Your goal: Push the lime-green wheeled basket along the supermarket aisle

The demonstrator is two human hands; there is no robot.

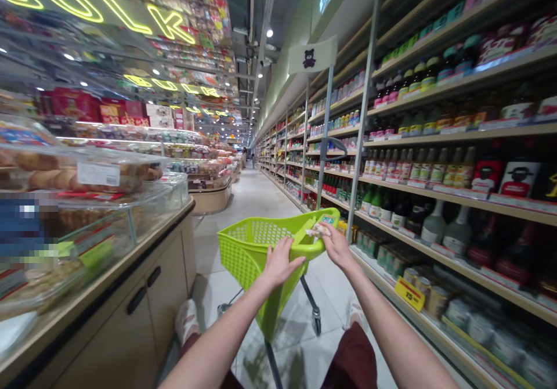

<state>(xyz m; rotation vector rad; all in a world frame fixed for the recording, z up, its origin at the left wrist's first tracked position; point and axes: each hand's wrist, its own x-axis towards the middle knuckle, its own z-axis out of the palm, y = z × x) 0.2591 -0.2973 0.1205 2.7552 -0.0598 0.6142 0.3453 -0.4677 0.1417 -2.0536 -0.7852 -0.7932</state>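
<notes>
Left hand (pixel 281 263) closed over rim of lime-green plastic cart (pixel 256 249), palm down on smooth moulded edge. Right hand (pixel 337 247) on cart's front rim, beside small pale packet (pixel 317 231); could not tell if it gripped packet. Even two-handed hold suited steering. Below cart: slim dark metal frame (pixel 310 296), small caster (pixel 317 321), glossy tile floor (pixel 217 261). Left of cart: wood-panelled counter (pixel 163 293), glass cases of baked goods (pixel 108 226). Right of cart: wooden shelves (pixel 435 188) of glass bottles. Far beyond cart: long aisle, distant person (pixel 244 157).
</notes>
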